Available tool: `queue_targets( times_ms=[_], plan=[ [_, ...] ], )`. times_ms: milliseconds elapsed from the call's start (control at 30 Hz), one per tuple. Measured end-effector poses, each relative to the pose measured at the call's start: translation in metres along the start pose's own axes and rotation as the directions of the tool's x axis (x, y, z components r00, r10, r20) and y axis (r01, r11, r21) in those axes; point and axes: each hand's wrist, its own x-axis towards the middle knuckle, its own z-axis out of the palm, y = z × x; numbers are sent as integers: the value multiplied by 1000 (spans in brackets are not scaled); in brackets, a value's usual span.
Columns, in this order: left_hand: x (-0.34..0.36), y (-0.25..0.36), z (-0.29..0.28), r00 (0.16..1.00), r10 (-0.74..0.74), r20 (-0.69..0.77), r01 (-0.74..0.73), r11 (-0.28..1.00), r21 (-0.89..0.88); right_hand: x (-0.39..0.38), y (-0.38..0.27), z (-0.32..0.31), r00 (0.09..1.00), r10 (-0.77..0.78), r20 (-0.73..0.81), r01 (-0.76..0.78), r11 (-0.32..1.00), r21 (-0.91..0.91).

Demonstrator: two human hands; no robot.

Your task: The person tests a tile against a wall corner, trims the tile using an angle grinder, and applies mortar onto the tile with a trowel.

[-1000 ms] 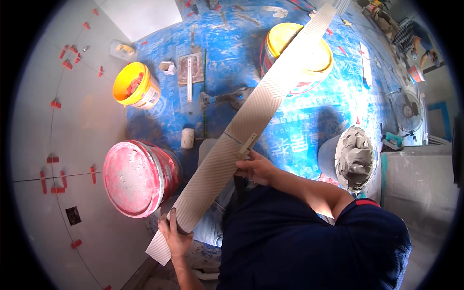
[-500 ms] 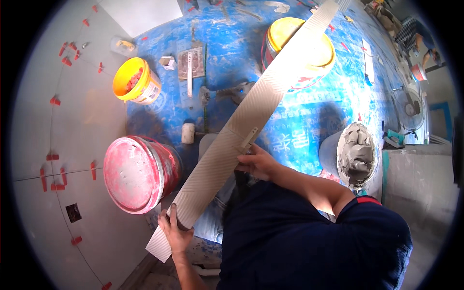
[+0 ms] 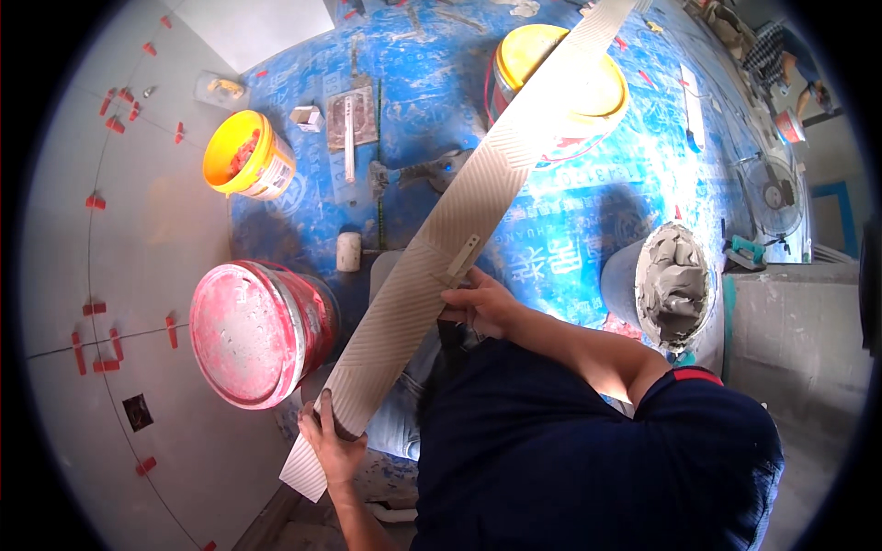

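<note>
Left hand (image 3: 334, 452): fingers curled firmly round the ridged tile strip (image 3: 390, 317), just right of and below the pink-lidded bucket (image 3: 246, 335).
Right hand (image 3: 482, 305): fingers pinch the strip's right edge; hold on the pale holed bar (image 3: 463, 259) cannot be told.
Strip span: runs aslant, right of that bucket; uneven lifting could crack it.
Yellow-lidded bucket (image 3: 525, 57): beyond, rightward; contact unclear; knocking could chip the strip.
Mortar bucket (image 3: 627, 280): far right; wide swings could foul it.

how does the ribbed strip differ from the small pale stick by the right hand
The ribbed strip is long and wide; the pale stick is short and narrow. Ridges pattern the strip's face, while the stick shows none. Both are pale and slant up to the right.
</note>
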Motion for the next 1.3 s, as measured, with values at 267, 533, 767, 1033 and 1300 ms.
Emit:
queue_targets(
  times_ms=[267, 533, 767, 1033, 1300],
  plan=[
    [-1, -3, -3, 999, 49, -23, -50, 999, -11, -4, -1, 10, 996, 3, -92, -6, 1000, -30],
    [4, -3, -8, 999, 36, -9, -36, 999, -9, 2, 5, 7, 998, -47, -31, 47, 999, 4],
    [-1, -8, -3, 1000, 22, 8, -22, 1000, 3, -2, 5, 7, 999, -46, -27, 46, 999, 3],
    [-1, -3, 0, 999, 39, 3, -39, 999, 0, -6, 3, 2, 999, -39, -34, 39, 999, -3],
    [-5, -1, -1, 1000, 25, -13, -25, 1000, 10, 1, 4, 0, 998, -53, 23, 53, 999, 0]
  ],
)
